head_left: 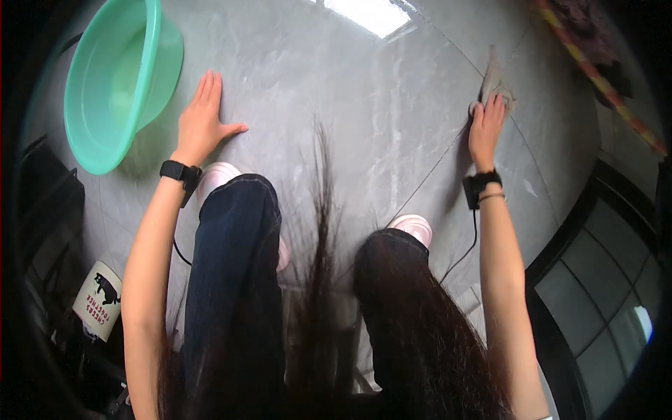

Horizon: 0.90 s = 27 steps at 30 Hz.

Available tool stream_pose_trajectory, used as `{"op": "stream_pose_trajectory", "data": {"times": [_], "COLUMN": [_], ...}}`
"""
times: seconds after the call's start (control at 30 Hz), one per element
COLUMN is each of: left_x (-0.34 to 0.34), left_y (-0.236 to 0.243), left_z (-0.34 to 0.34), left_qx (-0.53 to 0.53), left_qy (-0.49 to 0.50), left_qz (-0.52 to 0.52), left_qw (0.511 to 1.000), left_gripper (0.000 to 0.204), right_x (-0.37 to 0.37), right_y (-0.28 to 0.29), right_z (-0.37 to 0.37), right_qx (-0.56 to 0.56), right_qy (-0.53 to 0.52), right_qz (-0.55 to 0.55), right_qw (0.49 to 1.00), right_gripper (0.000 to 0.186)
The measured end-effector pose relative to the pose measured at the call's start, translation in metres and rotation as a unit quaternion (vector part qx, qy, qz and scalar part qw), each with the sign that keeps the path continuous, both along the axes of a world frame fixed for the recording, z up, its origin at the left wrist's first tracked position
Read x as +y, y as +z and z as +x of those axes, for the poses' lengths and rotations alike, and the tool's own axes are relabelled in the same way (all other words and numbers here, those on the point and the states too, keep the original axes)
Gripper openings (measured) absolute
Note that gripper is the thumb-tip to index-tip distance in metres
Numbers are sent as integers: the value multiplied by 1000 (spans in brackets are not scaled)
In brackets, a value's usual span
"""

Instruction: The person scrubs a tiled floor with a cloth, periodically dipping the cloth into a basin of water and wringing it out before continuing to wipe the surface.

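My left hand (201,120) rests on the grey floor with its fingers stretched forward and its thumb out to the side; nothing is in it. Just left of it stands a light green plastic basin (166,59), which looks tilted in this view. Out to the right, my right hand (486,136) presses a crumpled greyish cleaning cloth (494,78) against the floor. Part of the cloth sticks out ahead of the fingers; the rest lies hidden under them. Each wrist wears a black strapped device.
Glossy grey floor tiles (406,133) reflect a bright light. My knees and pink-white shoes (413,227) are between my arms, and long hair hangs in front. A black-framed panel (595,280) is at lower right, a red-yellow strip (595,77) at upper right, a cream cat-print item (98,301) at lower left.
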<state>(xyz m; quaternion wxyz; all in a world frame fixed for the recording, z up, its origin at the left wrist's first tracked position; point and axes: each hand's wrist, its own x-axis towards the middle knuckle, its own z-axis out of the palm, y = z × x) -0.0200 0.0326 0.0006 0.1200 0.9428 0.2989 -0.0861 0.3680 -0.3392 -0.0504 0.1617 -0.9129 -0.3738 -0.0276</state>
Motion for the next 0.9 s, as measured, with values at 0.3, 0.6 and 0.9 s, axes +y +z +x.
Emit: {"op": "stream_pose_trajectory", "data": {"times": [0.3, 0.6, 0.9], "left_x": [1, 0, 0], "left_y": [-1, 0, -3], "left_z": [-4, -9, -7], "left_qx": [5, 11, -15], "left_qy": [4, 0, -16], "left_qz": [5, 18, 35], "left_qw": [1000, 1000, 999], "left_gripper": [112, 109, 107], "right_x": [68, 48, 109], "right_y": [23, 38, 2], "right_z": [-138, -147, -48], "right_qx": [114, 218, -18], "right_qy": [270, 346, 119], "right_qz": [-6, -30, -11], "right_qw": [956, 912, 993], "right_gripper": [52, 53, 54]}}
